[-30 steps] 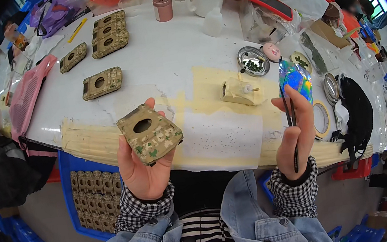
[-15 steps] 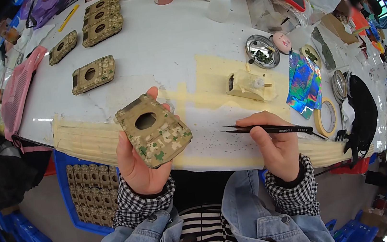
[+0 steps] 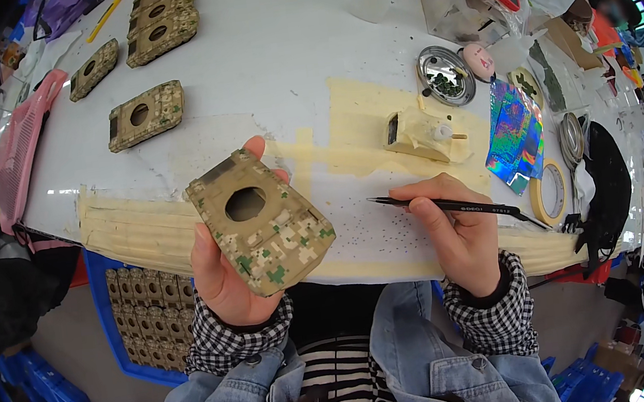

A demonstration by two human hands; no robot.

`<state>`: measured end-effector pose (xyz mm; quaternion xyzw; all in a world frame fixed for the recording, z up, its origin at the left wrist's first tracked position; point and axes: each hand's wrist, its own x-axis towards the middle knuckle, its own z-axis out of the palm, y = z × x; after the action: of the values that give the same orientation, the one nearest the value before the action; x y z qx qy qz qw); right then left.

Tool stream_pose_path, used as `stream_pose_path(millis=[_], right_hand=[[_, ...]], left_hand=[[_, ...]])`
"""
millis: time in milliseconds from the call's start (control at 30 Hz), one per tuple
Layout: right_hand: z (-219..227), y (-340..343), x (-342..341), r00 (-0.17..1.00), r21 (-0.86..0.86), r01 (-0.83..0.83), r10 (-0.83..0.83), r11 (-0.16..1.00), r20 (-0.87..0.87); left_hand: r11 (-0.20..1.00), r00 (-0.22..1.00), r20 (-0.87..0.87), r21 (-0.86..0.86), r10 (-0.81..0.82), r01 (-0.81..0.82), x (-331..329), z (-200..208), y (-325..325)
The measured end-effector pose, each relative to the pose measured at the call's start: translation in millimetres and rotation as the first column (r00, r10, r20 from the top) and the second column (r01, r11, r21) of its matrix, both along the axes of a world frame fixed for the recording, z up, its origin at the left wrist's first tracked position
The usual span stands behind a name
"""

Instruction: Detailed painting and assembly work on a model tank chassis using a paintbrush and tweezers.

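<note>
My left hand (image 3: 227, 281) grips a camouflage model tank hull (image 3: 281, 230) by its sides, tilted over the table's near edge. Its round opening faces up, and green and pale pixel patches cover the end closest to me. In my right hand (image 3: 458, 232) is a pair of black tweezers (image 3: 463, 206), held like a pen, tips pointing left toward the hull but apart from it. The tips look close together; whether anything tiny is between them cannot be made out. Small dark specks dot the white surface (image 3: 378, 234) below the tweezers.
More hulls lie at the left, one alone (image 3: 147, 116) and several grouped (image 3: 160, 32). A blue crate (image 3: 109, 331) of hulls stands below. Rightward are a taped block (image 3: 420, 134), a round tin (image 3: 447, 77) with green bits, shiny foil sheets (image 3: 513, 129) and a tape roll (image 3: 550, 193).
The hull has come slightly nearer and lower right, with its patched end turned more to me. The tweezers' tips have drawn closer together. The view has shifted a little.
</note>
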<state>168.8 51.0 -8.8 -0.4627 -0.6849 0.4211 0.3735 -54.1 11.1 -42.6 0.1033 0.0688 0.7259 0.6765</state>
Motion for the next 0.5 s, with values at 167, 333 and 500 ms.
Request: stream_pose_path(millis=[167,333,500], right_hand=[[1.5,0.0,-1.0,1.0,0.017,0.007,-0.007,1.0,0.02],[0.5,0.2,-0.4,0.999,0.028,0.013,-0.014,1.0,0.031],[0.6,-0.1,-1.1,0.999,0.029,0.023,-0.024,0.999,0.031]], left_hand=[[1.0,1.0,0.0,-0.016,0.002,-0.002,0.2,1.8,-0.2],[1.0,1.0,-0.017,-0.025,0.007,-0.008,-0.1,2.4,-0.6],[1.0,1.0,-0.001,-0.022,0.007,-0.007,0.0,2.4,-1.0]])
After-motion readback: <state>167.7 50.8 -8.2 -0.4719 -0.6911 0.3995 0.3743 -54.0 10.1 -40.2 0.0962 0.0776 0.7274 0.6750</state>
